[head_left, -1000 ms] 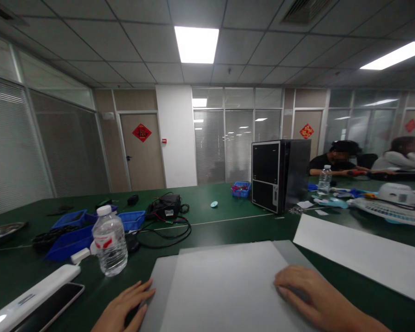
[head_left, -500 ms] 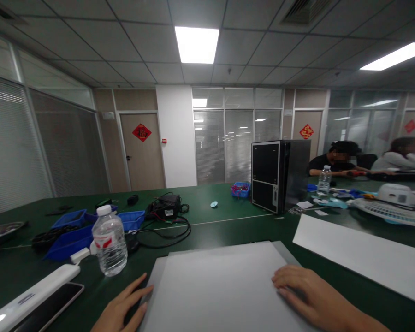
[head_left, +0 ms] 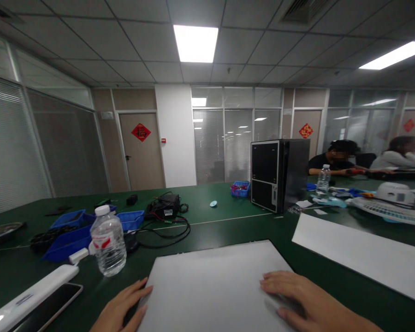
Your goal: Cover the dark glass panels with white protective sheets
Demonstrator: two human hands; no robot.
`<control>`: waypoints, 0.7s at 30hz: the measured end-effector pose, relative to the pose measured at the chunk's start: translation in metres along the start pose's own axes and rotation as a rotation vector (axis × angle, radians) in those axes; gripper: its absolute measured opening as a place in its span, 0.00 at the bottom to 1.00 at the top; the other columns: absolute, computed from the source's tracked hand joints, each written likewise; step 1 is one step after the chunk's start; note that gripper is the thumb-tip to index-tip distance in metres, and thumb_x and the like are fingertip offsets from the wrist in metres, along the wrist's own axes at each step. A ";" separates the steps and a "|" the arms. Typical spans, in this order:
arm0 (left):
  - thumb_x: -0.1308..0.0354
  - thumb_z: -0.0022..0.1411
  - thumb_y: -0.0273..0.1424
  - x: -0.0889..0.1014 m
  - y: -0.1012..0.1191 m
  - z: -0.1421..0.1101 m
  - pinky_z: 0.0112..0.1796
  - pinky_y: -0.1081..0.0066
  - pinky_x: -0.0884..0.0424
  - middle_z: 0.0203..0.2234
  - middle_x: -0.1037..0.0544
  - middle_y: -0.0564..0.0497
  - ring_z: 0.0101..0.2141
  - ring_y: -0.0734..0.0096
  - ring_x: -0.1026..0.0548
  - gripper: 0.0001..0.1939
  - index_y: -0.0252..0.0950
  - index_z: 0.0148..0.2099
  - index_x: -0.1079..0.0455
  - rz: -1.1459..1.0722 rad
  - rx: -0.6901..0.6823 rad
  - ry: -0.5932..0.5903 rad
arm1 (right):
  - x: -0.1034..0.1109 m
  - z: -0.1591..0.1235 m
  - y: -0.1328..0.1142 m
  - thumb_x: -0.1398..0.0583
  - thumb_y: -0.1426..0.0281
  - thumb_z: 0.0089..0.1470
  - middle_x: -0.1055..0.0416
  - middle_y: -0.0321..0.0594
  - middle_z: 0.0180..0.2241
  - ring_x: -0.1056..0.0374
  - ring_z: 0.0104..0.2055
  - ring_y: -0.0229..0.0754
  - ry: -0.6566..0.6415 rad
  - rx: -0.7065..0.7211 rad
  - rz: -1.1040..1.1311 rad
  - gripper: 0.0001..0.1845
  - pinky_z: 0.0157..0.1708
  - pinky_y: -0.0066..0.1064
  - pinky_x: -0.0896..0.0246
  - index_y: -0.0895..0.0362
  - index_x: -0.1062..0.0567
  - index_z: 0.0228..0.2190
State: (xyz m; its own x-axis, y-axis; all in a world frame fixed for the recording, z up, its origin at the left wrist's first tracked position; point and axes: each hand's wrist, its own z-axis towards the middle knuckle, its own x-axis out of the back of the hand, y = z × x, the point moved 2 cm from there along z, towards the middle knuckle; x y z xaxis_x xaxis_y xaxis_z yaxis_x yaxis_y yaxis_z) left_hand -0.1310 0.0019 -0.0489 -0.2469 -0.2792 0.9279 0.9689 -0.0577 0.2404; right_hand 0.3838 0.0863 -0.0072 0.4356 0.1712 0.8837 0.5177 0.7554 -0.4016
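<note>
A large white sheet (head_left: 207, 286) lies flat on the green table (head_left: 228, 228) right in front of me. My left hand (head_left: 122, 311) rests at the sheet's left edge, fingers stretched out and touching it. My right hand (head_left: 297, 297) lies palm down on the sheet's right part, fingers spread flat. Neither hand holds anything.
A water bottle (head_left: 107, 242) stands left of the sheet, with a phone (head_left: 50, 306) and a white bar (head_left: 27, 295) nearer me. Blue bins (head_left: 72, 233), cables (head_left: 166, 223), a black computer case (head_left: 278, 175) and a second white sheet (head_left: 359, 256) are around. Two people sit at the far right.
The grey sheet that showed behind and beside the white one is now covered; the white sheet lines up over it. My right hand has slid a little to the left.
</note>
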 end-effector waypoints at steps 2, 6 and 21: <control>0.53 0.69 0.49 0.001 0.001 0.000 0.60 0.47 0.31 0.62 0.25 0.51 0.61 0.52 0.27 0.25 0.52 0.59 0.24 -0.009 -0.017 0.026 | 0.004 0.000 0.012 0.42 0.56 0.65 0.30 0.43 0.63 0.36 0.66 0.53 0.043 -0.069 -0.050 0.26 0.66 0.50 0.41 0.44 0.28 0.62; 0.51 0.67 0.49 -0.002 -0.002 -0.002 0.59 0.48 0.30 0.61 0.24 0.51 0.60 0.52 0.26 0.24 0.52 0.58 0.23 -0.021 -0.019 0.073 | 0.021 -0.010 0.069 0.45 0.54 0.66 0.32 0.45 0.64 0.38 0.67 0.54 0.262 -0.318 -0.295 0.28 0.69 0.54 0.47 0.49 0.29 0.63; 0.50 0.68 0.47 0.002 0.000 -0.004 0.60 0.48 0.31 0.62 0.26 0.51 0.61 0.52 0.26 0.23 0.51 0.60 0.24 -0.005 -0.015 0.066 | 0.032 -0.037 0.131 0.55 0.59 0.67 0.23 0.52 0.53 0.27 0.52 0.58 0.231 -0.650 -0.491 0.29 0.54 0.50 0.34 0.55 0.19 0.50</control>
State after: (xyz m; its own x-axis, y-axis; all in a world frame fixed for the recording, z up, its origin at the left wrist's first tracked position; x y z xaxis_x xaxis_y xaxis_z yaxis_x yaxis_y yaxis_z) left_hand -0.1318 -0.0028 -0.0480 -0.2509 -0.3410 0.9060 0.9679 -0.0734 0.2404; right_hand 0.4930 0.1672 -0.0406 0.1538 -0.2687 0.9509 0.9771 0.1845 -0.1059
